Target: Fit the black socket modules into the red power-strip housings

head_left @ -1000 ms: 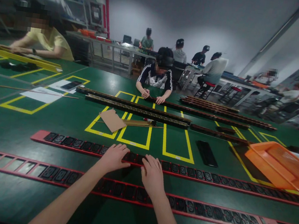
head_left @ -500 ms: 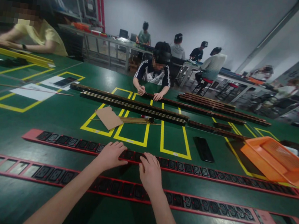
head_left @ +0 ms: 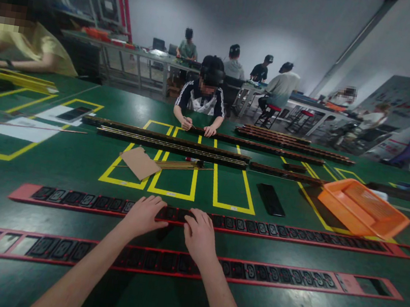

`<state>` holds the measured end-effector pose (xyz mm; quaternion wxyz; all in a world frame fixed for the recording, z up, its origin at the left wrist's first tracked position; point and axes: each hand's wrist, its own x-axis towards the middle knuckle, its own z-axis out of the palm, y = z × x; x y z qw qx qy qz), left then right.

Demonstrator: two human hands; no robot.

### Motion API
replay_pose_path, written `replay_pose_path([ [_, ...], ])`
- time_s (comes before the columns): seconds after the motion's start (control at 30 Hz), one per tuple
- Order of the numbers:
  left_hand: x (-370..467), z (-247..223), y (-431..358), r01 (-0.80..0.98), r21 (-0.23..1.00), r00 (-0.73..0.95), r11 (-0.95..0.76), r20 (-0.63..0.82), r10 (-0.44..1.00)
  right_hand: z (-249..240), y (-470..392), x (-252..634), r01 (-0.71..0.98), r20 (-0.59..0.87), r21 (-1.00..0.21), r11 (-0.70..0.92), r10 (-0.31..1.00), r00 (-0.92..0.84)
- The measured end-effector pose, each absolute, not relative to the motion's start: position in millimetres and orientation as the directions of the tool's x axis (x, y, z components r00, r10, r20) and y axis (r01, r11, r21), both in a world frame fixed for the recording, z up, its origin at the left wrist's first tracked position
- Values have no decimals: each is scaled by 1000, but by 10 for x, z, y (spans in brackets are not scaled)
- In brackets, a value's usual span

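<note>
A long red strip [head_left: 24, 192] with a row of black power sockets lies across the green table in front of me. My left hand [head_left: 146, 216] reaches over it left of its middle, fingers at the far edge and thumb at the near edge. Just to the right, my right hand [head_left: 199, 232] grips the same strip in a similar way, its fingers curled. Between the hands a short stretch of sockets shows. Nearer to me, under my forearms, lies a second red strip [head_left: 343, 283]; its left part has open slots, and sockets fill much of the rest.
Beyond the strips are a cardboard piece [head_left: 140, 163], a black phone [head_left: 271, 199], an orange basket [head_left: 364, 210] and long dark bars [head_left: 171, 143]. Across the table a person [head_left: 204, 92] works with a thin tool; another person [head_left: 31, 48] sits at left.
The view has turned slightly, so the table and strips appear more level and shifted left. Both hands keep the same place on the far strip.
</note>
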<state>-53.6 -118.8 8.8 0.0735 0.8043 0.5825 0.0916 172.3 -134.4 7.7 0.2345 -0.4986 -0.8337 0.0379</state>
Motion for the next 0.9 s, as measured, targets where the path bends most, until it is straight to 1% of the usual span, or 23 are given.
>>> replay_pose_path([
  [0.23,-526,103,-1191,927,226,296,-300,52,954,97,-1350,1725,814,354,-286,506,845,-401],
  [0.37,-525,107,-1190,929,228,291,-291,33,956,118,-1357,1727,808,351,-303,505,848,-398],
  [0.5,-525,107,-1181,928,217,301,-303,46,953,115,-1362,1716,804,345,-332,493,857,-383],
  [0.6,-516,107,-1179,925,204,318,-319,40,947,93,-1363,1696,807,313,-345,480,869,-383],
  [0.73,-485,109,-1199,914,176,367,-366,25,930,58,-1347,1677,811,254,-326,486,871,-420],
  [0.9,-421,128,-1233,901,156,406,-405,28,913,74,-1336,1684,843,231,-295,449,890,-393],
])
